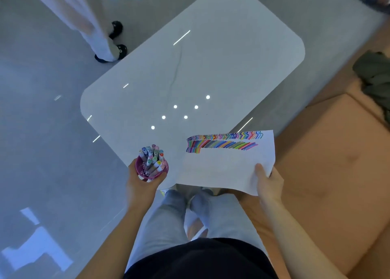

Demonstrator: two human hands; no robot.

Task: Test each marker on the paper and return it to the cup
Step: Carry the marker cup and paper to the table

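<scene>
My left hand [143,178] grips a purple cup [152,169] at the near left corner of the white table [190,71]. Several capped markers [153,155] stand bunched in the cup. A white sheet of paper [225,166] with two rows of many-coloured test strokes along its far edge lies over the table's near right corner. My right hand [267,181] pinches the paper at its near right corner, thumb on top.
A tan sofa [329,162] runs along the right side, with a dark green cloth [375,78] on it. Another person's legs and black shoes [118,38] stand on the glossy floor beyond the table's left edge. My own legs are below the table's near edge.
</scene>
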